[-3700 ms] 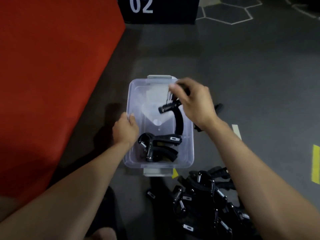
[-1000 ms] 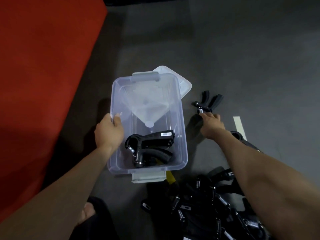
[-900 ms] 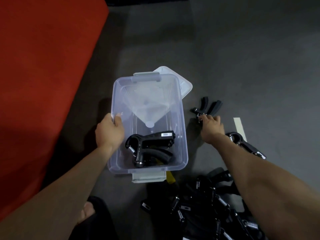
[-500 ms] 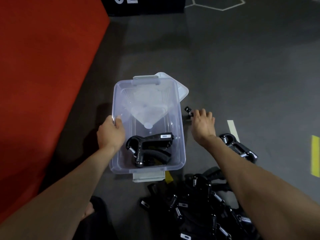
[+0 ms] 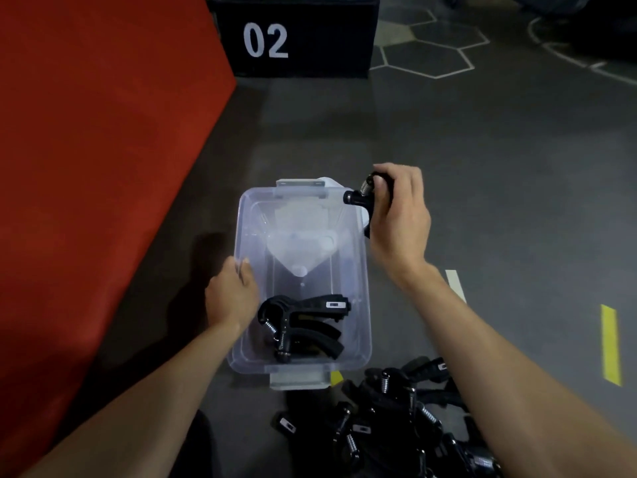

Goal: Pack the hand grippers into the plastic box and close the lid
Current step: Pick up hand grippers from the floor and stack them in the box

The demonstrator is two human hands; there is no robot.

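A red mat (image 5: 96,174) fills the left side of the view, its edge running diagonally across the dark grey floor (image 5: 482,160). At the top stands a black block (image 5: 296,39) marked "02" in white. White hexagon lines (image 5: 431,53) are painted on the floor beside it. On the right lie a yellow tape strip (image 5: 610,345) and a white tape strip (image 5: 455,284).
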